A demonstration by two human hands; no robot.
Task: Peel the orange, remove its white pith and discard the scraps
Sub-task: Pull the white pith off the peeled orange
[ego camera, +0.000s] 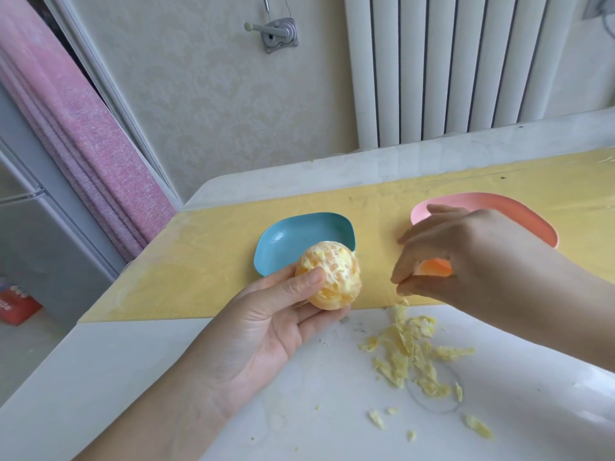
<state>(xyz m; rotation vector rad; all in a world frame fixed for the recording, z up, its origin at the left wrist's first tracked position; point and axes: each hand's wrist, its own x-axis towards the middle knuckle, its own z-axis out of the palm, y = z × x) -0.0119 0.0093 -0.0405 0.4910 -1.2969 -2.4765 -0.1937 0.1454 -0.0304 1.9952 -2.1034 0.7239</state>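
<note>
Gripping peeled round orange (327,277) in curled left hand (263,324) over near edge of yellow mat (199,261); pinching pale pith shred (403,300) in right hand (466,257), just above pith scraps (409,354).

The left forearm rises bare from the lower edge, wrist turned so the left hand (266,324) lies palm up. Its fingers curl beneath the orange (332,277) and the thumb presses on the fruit's near side. The right forearm reaches in from the right edge. The right hand (466,261) is palm down with its thumb and fingertips drawn together; whether they pinch anything is unclear.
</note>
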